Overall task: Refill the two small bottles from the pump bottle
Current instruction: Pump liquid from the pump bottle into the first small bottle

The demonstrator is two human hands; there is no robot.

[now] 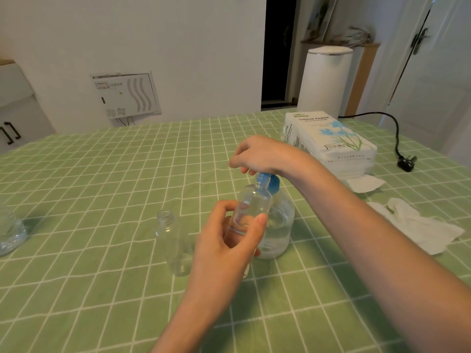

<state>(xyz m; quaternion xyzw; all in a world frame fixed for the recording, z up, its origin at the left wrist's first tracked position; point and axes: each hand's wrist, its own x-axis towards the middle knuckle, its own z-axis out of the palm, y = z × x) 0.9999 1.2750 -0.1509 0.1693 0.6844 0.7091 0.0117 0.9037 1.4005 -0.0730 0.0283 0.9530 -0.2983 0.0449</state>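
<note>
Low centre of frame, closest in: grips a small bottle (252, 210) round its lower body w/ left hand (224, 240), thumb one side, fingers the other. Holds it off the cloth, roughly upright, open neck tucked just under the blue pump head (269, 180). Looks like thin clear plastic w/ round shoulders, threaded neck, no cap. Prob. v. light & squashy, so best taken mid-body w/ a gentle squeeze, not by the neck. Could turn slippery if liquid runs down the outside.

Just left of that, on the cloth: leaves second small bottle (173, 243) standing, same shape, uncapped, apart from the hand. Can't tell if empty. Prob. tips easily if bumped.

Directly behind, centre frame: steadies nothing on the pump bottle (280, 225) body itself, fat, clear, partly full, so likely heavier & stable. Curls right hand (260, 154) over the pump head from above; can't tell if pressing yet.

Under everything: green tablecloth (102, 174) w/ white grid, soft, slightly creased. Right side: crumpled white tissues (420, 228), then tissue pack (328, 138) & black plug (406, 161). Left edge: clear glassy item (10, 233), cut off. Upper right, past the table: white bin (326, 77).
</note>
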